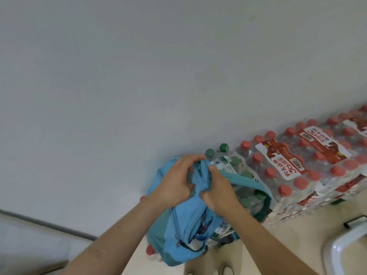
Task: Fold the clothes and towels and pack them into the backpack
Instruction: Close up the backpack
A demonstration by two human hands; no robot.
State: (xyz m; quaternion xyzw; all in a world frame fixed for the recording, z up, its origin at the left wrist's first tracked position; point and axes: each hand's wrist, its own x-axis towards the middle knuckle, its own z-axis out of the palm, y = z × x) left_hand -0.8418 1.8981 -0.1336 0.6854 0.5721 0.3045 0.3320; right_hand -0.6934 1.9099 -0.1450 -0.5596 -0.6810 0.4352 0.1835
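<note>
Backpack (184,231): light blue, soft and limp-looking, at lower centre of the head view, lying against shrink-wrapped packs of bottled water (297,161) that line the foot of a pale wall (139,76). Both hands are at its top end. Left hand (174,181): fingers curled over bunched fabric at the upper edge. Right hand (216,193): fingers and thumb curled round a fold or strap of the same fabric, just beside the left; the two nearly touch. A zip (201,223) on the upper face stands partly open, dark inside; contents not discernible. No clothes or towels in view, folded or otherwise. Judgement: the bag looks to be in the course of being fetched or readied, so the task seems at its start, with folding and packing apparently all left to do, though hidden contents cannot be ruled out. Whether the bag rests on the floor or hangs from the grip: cannot tell.
</note>
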